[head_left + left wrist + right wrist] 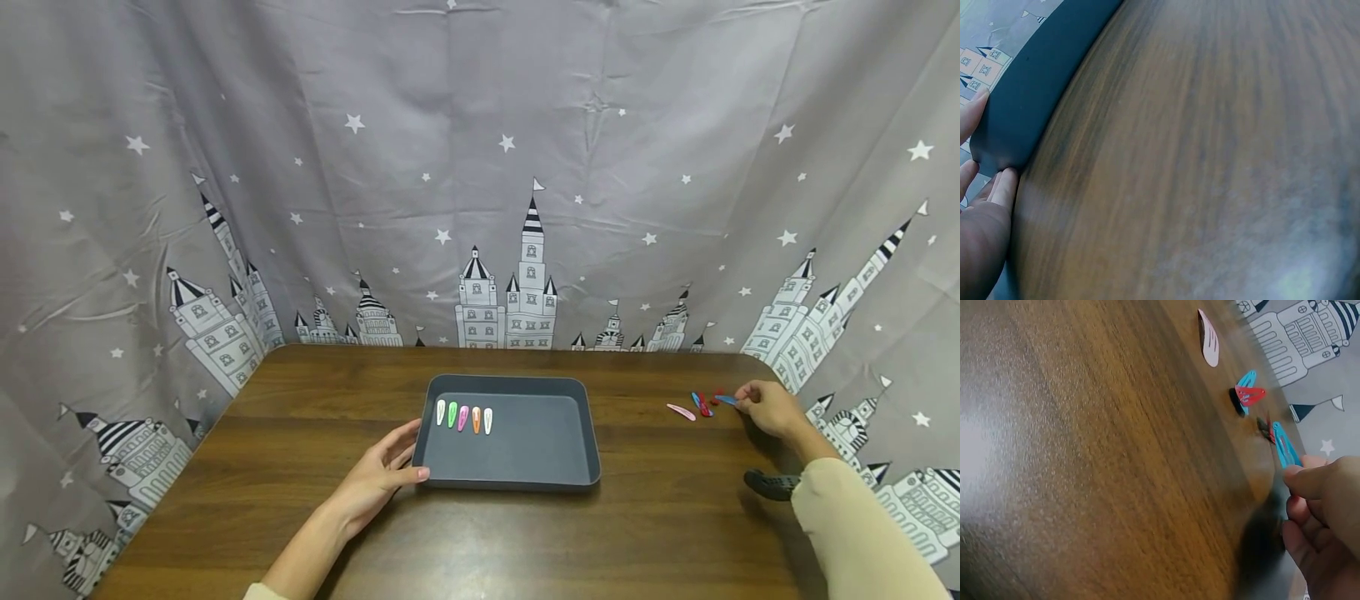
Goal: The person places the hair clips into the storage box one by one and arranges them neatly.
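My left hand (372, 477) holds the front-left corner of a dark grey tray (525, 483), its thumb at the corner and its fingers along the left side. Inside the tray stands a row of snap hair clips: a white one (440, 412), a green one (452, 414), a pink one (463, 418), an orange one (476, 420) and another white one (488, 421). Far to the right, my right hand (769, 408) pinches a blue hair clip (1283, 447) by one end. Beside it lie a red clip (1250, 395), another blue clip (1247, 379) and a pale pink clip (1209, 340).
Another small red piece (1267, 428), partly hidden, lies by the pinched clip. A dark curved object (771, 485) sits near the right forearm at the table's edge. Behind the wooden table (337, 375) hangs a grey curtain (405, 167) printed with castles and stars.
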`<state>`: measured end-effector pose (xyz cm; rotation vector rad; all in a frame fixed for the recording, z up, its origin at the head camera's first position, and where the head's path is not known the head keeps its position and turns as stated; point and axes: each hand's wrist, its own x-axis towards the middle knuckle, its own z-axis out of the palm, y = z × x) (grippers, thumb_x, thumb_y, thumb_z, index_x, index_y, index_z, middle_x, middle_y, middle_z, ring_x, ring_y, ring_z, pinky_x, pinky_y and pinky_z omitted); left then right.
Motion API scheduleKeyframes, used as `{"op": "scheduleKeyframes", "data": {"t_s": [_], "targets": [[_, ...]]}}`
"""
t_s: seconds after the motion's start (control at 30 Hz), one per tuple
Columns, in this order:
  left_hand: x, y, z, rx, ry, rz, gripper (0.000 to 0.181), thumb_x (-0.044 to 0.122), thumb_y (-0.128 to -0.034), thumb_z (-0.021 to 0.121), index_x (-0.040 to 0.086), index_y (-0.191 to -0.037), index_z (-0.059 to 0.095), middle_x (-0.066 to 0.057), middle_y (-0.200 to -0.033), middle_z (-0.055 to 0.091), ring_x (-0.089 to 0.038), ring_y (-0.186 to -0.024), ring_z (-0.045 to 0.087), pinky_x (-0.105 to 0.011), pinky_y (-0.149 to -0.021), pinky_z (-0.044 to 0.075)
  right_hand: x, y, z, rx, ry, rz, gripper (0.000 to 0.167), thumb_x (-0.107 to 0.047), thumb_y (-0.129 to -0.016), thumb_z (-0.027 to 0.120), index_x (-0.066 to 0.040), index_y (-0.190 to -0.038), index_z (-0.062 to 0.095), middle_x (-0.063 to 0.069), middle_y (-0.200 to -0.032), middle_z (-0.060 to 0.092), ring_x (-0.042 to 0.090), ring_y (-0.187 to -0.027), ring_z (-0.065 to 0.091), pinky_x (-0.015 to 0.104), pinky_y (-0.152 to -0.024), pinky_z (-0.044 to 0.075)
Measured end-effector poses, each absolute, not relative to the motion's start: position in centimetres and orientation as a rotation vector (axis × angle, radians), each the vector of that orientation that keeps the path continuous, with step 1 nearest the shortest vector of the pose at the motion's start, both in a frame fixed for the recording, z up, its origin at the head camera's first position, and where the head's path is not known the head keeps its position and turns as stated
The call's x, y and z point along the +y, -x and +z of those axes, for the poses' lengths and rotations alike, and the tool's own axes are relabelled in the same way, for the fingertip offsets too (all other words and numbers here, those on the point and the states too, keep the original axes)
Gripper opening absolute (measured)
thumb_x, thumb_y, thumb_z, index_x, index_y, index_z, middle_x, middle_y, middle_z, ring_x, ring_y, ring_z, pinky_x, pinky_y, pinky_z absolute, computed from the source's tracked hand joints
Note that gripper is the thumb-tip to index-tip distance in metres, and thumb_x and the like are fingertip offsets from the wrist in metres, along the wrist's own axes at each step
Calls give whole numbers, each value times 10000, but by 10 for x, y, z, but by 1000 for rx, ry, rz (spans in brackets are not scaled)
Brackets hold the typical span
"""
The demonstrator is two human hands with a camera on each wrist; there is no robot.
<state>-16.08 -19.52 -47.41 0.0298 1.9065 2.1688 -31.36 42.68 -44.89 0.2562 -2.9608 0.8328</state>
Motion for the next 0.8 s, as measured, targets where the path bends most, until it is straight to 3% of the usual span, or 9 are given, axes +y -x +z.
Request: {"op": "scheduleKeyframes", "data": {"t_s": [0.23, 0.43, 0.6, 0.8], "targets": [[-196, 160, -475, 1903, -42, 2172, 843, -55, -897, 745, 59, -1606, 305, -165, -1666, 257, -340, -1522, 241, -406, -1138, 323, 422, 313, -442, -2934, -280, 775, 141, 0, -992, 561, 103, -985, 657, 172, -864, 658, 305, -802, 572, 444, -697, 427], [-198, 160, -475, 1905, -41, 2174, 844, -55, -893, 747, 52, -1604, 306, -174, -1665, 256, -344, -1522, 240, -435, -1153, 301, 409, 312, -432, -2926, -334, 779, 148, -83, -1041, 554, 33, -1030, 645, 105, -858, 658, 244, -766, 554, 407, -664, 418], [-200, 159, -475, 1906, -48, 2174, 842, -59, -893, 742, 52, -1605, 306, -180, -1663, 255, -348, -1521, 238, -460, -1169, 275, 387, 312, -420, -2931, -374, 834, 155, -122, -1056, 561, 3, -1065, 651, 90, -848, 707, 242, -778, 646, 400, -687, 453], [-201, 157, -476, 1893, -54, 2170, 843, -57, -898, 739, 55, -1609, 299, -176, -1658, 268, -339, -1518, 249, -385, -1126, 350, 358, 311, -409, -2956, -373, 1060, 154, -110, -1046, 586, 15, -1099, 658, 116, -808, 663, 291, -678, 646, 370, -604, 506]]}}
